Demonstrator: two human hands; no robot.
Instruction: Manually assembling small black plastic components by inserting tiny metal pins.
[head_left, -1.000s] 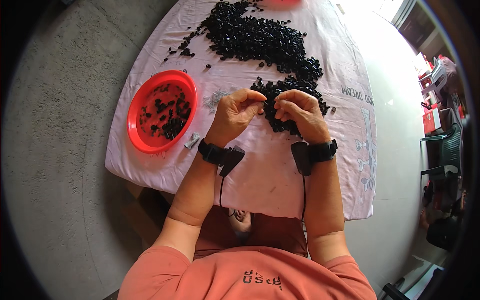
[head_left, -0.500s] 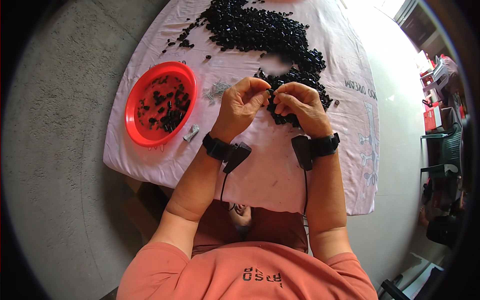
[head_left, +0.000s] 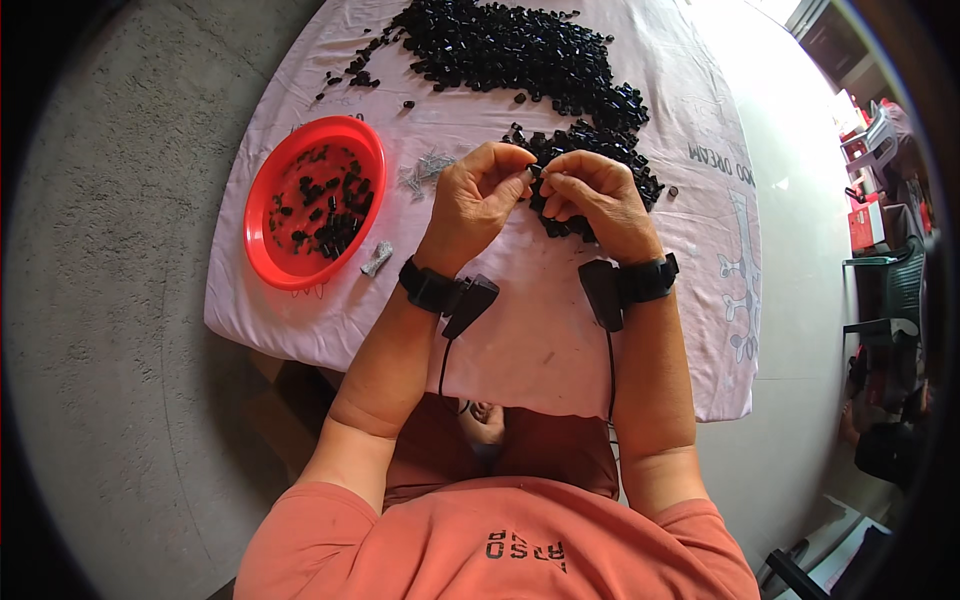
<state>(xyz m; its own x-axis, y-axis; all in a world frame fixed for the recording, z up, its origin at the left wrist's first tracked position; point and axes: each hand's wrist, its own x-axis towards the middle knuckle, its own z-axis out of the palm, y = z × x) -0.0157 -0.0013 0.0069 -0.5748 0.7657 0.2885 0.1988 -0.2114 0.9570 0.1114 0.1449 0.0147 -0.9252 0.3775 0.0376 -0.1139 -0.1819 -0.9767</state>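
My left hand [head_left: 474, 202] pinches a small black plastic piece [head_left: 534, 171] between thumb and fingertips. Close against it, my right hand [head_left: 606, 203] is also closed in a pinch; whatever its fingertips grip is too small to make out. Both hands meet over the near end of a large heap of shiny black pieces [head_left: 510, 55]. Just left of my left hand lie thin, clear or silvery sticks [head_left: 430, 170], loosely scattered. A red plastic basin [head_left: 256, 225] stands farther left, with more black pieces inside.
A small silvery bundle [head_left: 377, 259] lies beside the basin. Pink printed cloth [head_left: 520, 365] covers the table and hangs over its near edge. Black devices with cables are strapped to both wrists. Chairs [head_left: 905, 285] stand on the floor at the far right.
The two hands stay fingertip to fingertip, with only slight finger movement. The table and its things sit slightly higher and farther left in the picture.
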